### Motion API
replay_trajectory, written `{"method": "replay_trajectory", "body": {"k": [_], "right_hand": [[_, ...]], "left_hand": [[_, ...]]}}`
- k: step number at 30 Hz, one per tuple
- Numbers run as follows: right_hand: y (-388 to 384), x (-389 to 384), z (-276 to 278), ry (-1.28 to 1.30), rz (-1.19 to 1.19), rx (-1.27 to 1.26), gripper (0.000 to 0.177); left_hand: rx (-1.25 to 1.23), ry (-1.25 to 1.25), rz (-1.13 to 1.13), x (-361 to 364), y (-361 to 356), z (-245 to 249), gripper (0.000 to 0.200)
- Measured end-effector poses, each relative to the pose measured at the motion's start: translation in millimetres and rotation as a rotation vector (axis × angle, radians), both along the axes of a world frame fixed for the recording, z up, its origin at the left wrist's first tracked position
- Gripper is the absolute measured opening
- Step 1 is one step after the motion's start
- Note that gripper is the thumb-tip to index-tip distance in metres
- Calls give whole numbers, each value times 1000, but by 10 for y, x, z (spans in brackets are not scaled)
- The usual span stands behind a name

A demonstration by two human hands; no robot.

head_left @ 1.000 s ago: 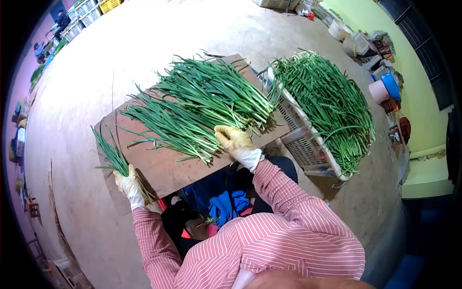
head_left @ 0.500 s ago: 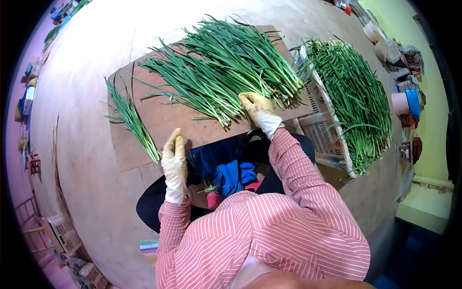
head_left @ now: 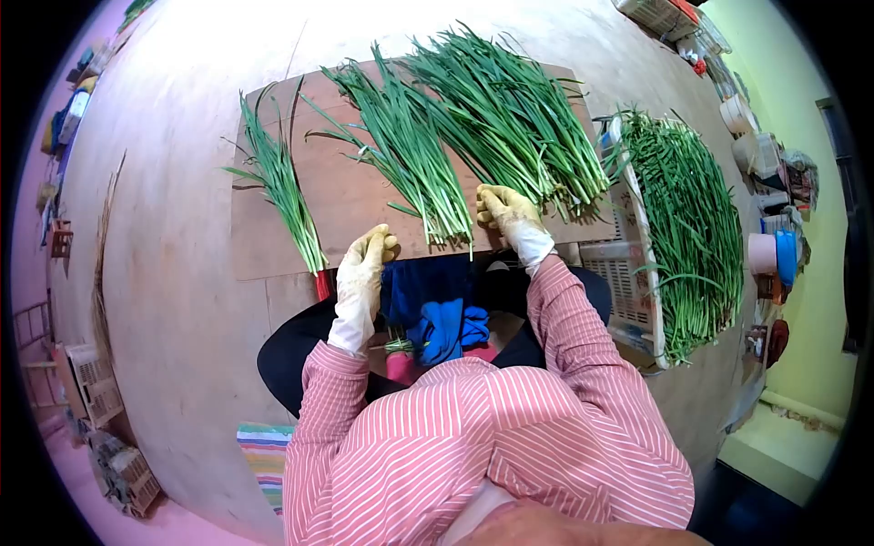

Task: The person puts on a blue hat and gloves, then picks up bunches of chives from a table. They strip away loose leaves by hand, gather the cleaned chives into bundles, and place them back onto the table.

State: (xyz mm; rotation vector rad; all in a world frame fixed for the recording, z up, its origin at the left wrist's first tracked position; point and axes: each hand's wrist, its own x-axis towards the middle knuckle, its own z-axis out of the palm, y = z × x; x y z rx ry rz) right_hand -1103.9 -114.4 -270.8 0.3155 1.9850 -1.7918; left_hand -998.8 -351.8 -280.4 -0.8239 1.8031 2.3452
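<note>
Both of my hands wear yellow-and-white gloves. My left hand (head_left: pixel 362 264) is over the near edge of a brown board (head_left: pixel 346 223), its fingers bent together and nothing visible in them. My right hand (head_left: pixel 513 220) is closed at the cut ends of the chives; whether it holds a stem is hidden. Between the hands lies a middle bunch of chives (head_left: pixel 414 164), white ends toward me. A larger pile of chives (head_left: pixel 510 114) is to its right. A thin bunch of chives (head_left: pixel 289 187) rests at the board's left, with something red at its lower end.
A white plastic crate (head_left: pixel 645 264) packed with chives (head_left: pixel 683 227) stands to the right of the board. A blue cloth (head_left: pixel 442 329) is by my legs. A striped mat (head_left: pixel 264 460) lies at lower left, and baskets (head_left: pixel 96 382) stand along the left wall.
The middle bunch now lies apart from the large pile, with a gap between them. My left hand has bent its fingers and moved inward. The view has shifted slightly.
</note>
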Motion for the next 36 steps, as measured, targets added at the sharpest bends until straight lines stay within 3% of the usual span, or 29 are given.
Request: {"method": "replay_trajectory", "body": {"k": [4, 9, 11, 12, 13, 15, 16, 18, 19, 22, 24, 27, 28, 29, 36], "right_hand": [[-116, 46, 188, -78, 37, 197, 29], [-87, 59, 71, 26, -37, 224, 36], [-111, 59, 187, -47, 122, 374, 43], [-117, 47, 100, 56, 244, 501, 50], [-119, 48, 37, 194, 357, 640, 50], [-127, 88, 102, 243, 345, 686, 43], [-142, 98, 131, 245, 347, 683, 43], [-174, 128, 188, -21, 146, 275, 33], [-205, 164, 241, -23, 148, 274, 33], [-354, 383, 456, -26, 76, -80, 22], [-446, 553, 589, -149, 249, -125, 29], [-529, 783, 607, -297, 456, -228, 35], [-531, 859, 521, -303, 531, -252, 34], [-561, 900, 522, -318, 572, -196, 34], [-552, 840, 406, -326, 658, -83, 33]], "left_hand": [[30, -16, 5, -75, 60, 119, 34], [81, -25, 9, -77, 75, 52, 35], [99, 10, 0, -70, 73, 71, 36], [99, 11, 1, -75, 82, 85, 36], [114, -16, 2, -85, 100, 103, 36], [125, -42, 5, -106, 106, 111, 36], [90, -55, -2, -116, 103, 92, 36], [55, -71, -7, -114, 91, 95, 36], [74, -41, -29, -112, 83, 117, 37], [174, 2, -109, -117, 60, 46, 40], [311, 29, -250, -128, 50, 19, 45], [663, 22, -282, -90, 104, 53, 51], [736, 1, -247, -80, 136, 22, 44], [651, -6, -290, -26, 97, 60, 43], [670, -1, -324, -6, 117, 226, 42]]}}
